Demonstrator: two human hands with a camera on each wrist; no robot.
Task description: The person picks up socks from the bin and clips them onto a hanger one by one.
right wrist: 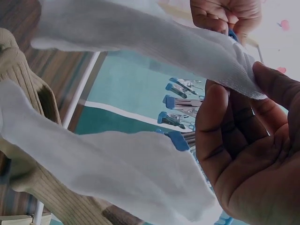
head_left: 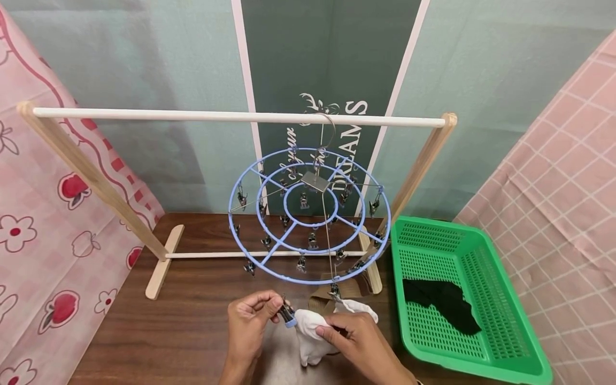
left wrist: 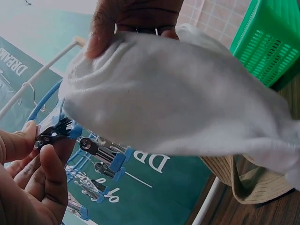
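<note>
In the head view my left hand (head_left: 252,315) pinches a metal clip (head_left: 287,314) with blue tips between thumb and fingers. My right hand (head_left: 358,339) holds a white sock (head_left: 310,331) by its edge, thumb on top. The clip's tips meet the sock's edge in the left wrist view; whether they bite on it I cannot tell. Above both hands hangs a round blue clip hanger (head_left: 279,244) with several clips. A second white sock (right wrist: 136,164) hangs from a blue-tipped clip in the right wrist view, beside ribbed tan socks (right wrist: 65,201).
The hanger hooks over the white top bar (head_left: 192,116) of a wooden-ended rack, which stands on a brown table (head_left: 125,321). At the right is a green basket (head_left: 510,294) with a black cloth item (head_left: 443,305) inside. Patterned curtains flank both sides.
</note>
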